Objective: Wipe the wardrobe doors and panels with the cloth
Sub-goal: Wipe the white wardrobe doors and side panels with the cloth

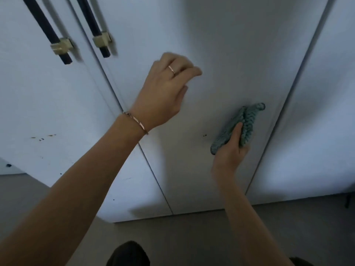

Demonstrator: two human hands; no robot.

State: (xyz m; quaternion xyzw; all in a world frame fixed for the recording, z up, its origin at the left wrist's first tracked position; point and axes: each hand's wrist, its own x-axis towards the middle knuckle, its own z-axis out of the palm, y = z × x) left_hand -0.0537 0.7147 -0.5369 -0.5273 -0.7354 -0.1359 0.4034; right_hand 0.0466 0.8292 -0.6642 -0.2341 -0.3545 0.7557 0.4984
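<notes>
Right hand [229, 150] grasps the folded teal cloth [238, 124], thumb on top, pressing it flat to the middle door [221, 54], low and near that door's right edge. Left hand [163, 93] raised in front of the same door, fingers loosely curled, holding nothing; contact with the panel unclear. Ring [171, 69] and bracelet [137, 121] on left. Two dark handles [96, 25] by the left seam. Small dark specks [204, 135] just left of cloth.

I see the teal knitted cloth [238, 125], bunched and folded, pressed against the lower part of the middle white door [221, 54]; that door is closed, flat, with small dark specks near the cloth.
</notes>
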